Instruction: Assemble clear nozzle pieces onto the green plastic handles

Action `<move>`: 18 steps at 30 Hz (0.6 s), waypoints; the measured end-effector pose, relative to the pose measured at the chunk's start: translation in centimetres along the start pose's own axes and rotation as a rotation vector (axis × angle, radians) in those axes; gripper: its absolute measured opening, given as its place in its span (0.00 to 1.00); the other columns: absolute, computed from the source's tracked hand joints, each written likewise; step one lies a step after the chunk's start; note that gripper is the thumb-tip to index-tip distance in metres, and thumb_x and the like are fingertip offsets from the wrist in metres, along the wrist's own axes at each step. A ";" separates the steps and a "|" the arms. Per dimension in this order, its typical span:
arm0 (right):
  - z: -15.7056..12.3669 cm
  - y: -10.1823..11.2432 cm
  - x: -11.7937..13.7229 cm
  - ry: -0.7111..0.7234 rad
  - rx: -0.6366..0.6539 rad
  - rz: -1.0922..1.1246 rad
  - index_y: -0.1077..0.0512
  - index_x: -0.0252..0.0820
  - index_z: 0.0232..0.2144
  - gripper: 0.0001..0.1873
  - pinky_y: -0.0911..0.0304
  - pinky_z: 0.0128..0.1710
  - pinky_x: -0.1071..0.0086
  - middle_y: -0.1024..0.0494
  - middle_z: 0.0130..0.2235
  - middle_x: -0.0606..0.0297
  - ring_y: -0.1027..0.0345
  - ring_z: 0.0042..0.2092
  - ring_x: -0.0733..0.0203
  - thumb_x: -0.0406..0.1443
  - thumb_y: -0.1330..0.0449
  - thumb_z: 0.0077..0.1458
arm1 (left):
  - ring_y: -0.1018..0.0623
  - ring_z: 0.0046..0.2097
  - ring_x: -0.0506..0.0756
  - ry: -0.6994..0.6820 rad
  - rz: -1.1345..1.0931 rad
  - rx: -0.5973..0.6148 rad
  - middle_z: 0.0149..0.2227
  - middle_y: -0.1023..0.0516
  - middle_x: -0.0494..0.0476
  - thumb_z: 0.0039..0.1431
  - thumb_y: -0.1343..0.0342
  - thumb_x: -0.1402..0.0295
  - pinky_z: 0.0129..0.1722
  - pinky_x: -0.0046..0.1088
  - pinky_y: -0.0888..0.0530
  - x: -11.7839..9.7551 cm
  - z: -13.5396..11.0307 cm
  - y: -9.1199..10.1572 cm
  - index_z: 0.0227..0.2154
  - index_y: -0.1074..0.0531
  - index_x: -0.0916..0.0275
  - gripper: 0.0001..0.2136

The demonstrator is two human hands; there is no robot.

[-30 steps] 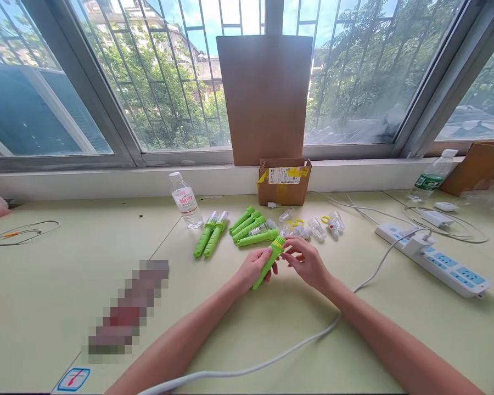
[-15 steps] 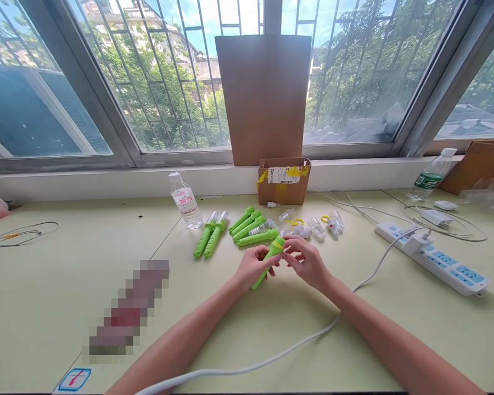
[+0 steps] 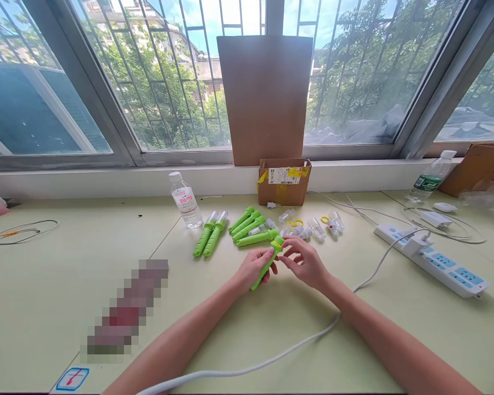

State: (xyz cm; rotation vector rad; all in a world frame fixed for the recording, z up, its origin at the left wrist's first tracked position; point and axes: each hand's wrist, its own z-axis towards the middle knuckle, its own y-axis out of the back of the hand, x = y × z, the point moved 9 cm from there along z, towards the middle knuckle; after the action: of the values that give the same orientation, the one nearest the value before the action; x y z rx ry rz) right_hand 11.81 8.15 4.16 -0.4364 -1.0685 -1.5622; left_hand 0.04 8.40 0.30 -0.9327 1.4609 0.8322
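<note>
My left hand (image 3: 252,269) is wrapped round a green plastic handle (image 3: 267,263) that slants up to the right over the table. At the handle's upper end, my right hand (image 3: 307,263) pinches something small that I cannot make out. Just behind my hands lie several more green handles (image 3: 249,226) in a fan, and two with clear tips (image 3: 209,236) further left. Small clear plastic caps with yellow rings (image 3: 315,226) are scattered to the right of them.
A water bottle (image 3: 185,201) stands behind the handles, a small open cardboard box (image 3: 284,181) against the sill. A white power strip (image 3: 434,259) lies at the right, its cable (image 3: 271,359) running under my right forearm. A second bottle (image 3: 430,176) is far right.
Both hands stay at the green handle; the fingers have only shifted slightly around its upper end.
</note>
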 end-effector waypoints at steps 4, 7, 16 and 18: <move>-0.1 -0.1 0.1 0.009 0.008 0.017 0.33 0.43 0.38 0.09 0.29 0.22 0.72 0.31 0.50 0.55 0.27 0.32 0.63 0.37 0.41 0.54 | 0.37 0.12 0.44 0.051 -0.036 0.049 0.21 0.27 0.51 0.55 0.50 0.46 0.11 0.20 0.45 0.3 -0.1 -0.3 0.30 0.34 0.64 0.22; -0.1 -0.1 0.0 0.009 0.001 0.032 0.32 0.43 0.36 0.06 0.28 0.23 0.71 0.31 0.49 0.55 0.27 0.32 0.64 0.37 0.42 0.55 | 0.39 0.11 0.44 0.054 -0.015 -0.001 0.21 0.25 0.49 0.51 0.43 0.48 0.09 0.19 0.46 0.4 -0.2 -0.1 0.34 0.39 0.61 0.21; 0.0 0.3 0.0 0.027 -0.055 0.001 0.31 0.42 0.33 0.04 0.27 0.23 0.69 0.29 0.47 0.56 0.28 0.31 0.65 0.37 0.43 0.56 | 0.22 0.24 0.53 0.003 0.029 -0.136 0.29 0.22 0.60 0.47 0.38 0.52 0.15 0.20 0.35 -0.1 -0.2 0.8 0.29 0.36 0.64 0.20; 0.0 0.4 -0.1 0.030 -0.064 -0.002 0.31 0.42 0.34 0.06 0.27 0.23 0.69 0.29 0.47 0.56 0.28 0.31 0.65 0.38 0.43 0.57 | 0.22 0.26 0.53 -0.002 0.033 -0.104 0.31 0.22 0.61 0.49 0.40 0.51 0.18 0.21 0.32 -0.3 -0.1 0.6 0.31 0.33 0.66 0.20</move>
State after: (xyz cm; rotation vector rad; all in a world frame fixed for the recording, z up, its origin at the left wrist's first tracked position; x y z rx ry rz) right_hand 12.21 8.18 4.23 -0.4540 -0.9985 -1.6027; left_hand -0.59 8.57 0.59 -0.9873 1.4460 0.9405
